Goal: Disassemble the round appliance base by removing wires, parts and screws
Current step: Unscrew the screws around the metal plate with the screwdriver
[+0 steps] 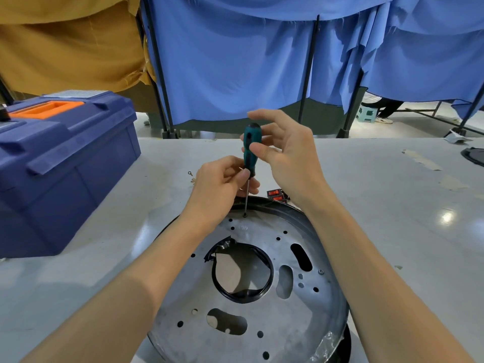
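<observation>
A round metal appliance base (296, 323) lies flat on a grey table (392, 231), close to the person. A teal-handled screwdriver (249, 157) stands upright, its tip in a screw (245, 215) at the base's far edge. The left hand (220, 187) pinches the bottom of the handle with curled fingers. The right hand (290, 158) holds the upper handle lightly between thumb and fingers, index finger raised. Red switches (276, 195) lie just behind the base. A blue toolbox (65, 158) sits on the left.
</observation>
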